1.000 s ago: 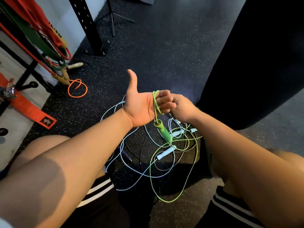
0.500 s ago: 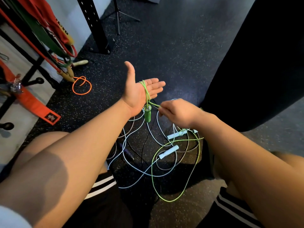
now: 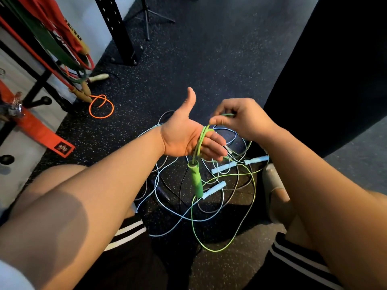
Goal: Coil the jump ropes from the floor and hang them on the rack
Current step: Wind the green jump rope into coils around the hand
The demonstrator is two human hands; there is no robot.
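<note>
Closest in, between the knees, a big loop of the green rope [image 3: 201,137] lies on the floor [image 3: 209,65]. It is mixed up with the blue ropes [image 3: 156,185] and their pale handles [image 3: 215,189]. Just above that pile hangs the green handle [image 3: 195,181], dangling from the left hand [image 3: 180,139]. That hand is flat, palm up and thumb up. Its fingers are straight and close together, and a few green loops lie across them. The right hand [image 3: 245,120] is just beside it and a bit higher. It pinches the green cord between thumb and fingertips.

I think the coiling has only just begun, as most of the green rope is on the floor. The next move is to bring the cord round the left hand again. It needs a soft pull, so the green rope slides out of the blue ones and does not drag them along.

Farther off to the left, an orange rope [image 3: 102,106] curls on the floor. It lies by the foot of the rack [image 3: 39,80].
</note>
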